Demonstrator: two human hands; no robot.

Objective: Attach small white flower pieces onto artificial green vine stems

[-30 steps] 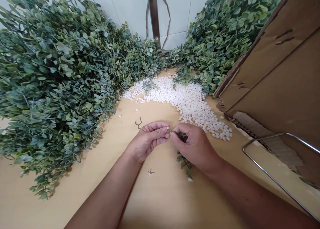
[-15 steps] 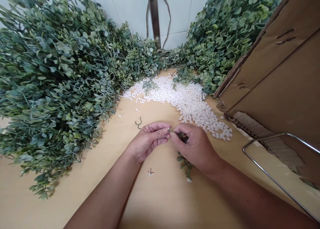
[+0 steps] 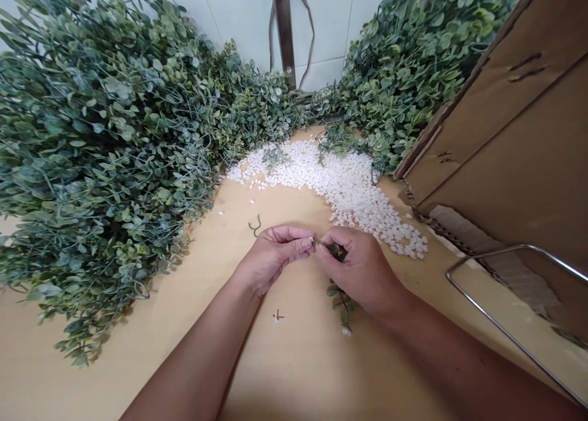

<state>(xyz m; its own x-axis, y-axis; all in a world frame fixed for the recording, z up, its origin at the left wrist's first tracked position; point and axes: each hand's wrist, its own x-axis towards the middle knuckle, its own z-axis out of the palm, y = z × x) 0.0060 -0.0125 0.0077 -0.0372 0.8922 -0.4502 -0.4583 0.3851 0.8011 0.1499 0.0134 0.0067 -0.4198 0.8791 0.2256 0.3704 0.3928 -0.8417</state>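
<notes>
1. Fingers of the left hand (image 3: 275, 249) press together on what seems a tiny white bud (image 3: 312, 240); those of the right hand (image 3: 362, 265) clamp a leafy sprig (image 3: 345, 318), trailing toward the near side.
2. So small a bud could slip, I judge, if the pinch loosens.
3. On the tan table (image 3: 294, 378), white pieces (image 3: 353, 188) lie far; artificial foliage (image 3: 124, 133) fills the left; a tiled wall (image 3: 243, 16) stands behind.

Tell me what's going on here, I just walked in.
A person is working with bare hands over a table. The right hand holds a leafy sprig, while the left hand pinches what looks like a white bit at its end. Beyond the hands lies a spread of white pieces, with heaps of greenery on both sides and cardboard at the right.
</notes>
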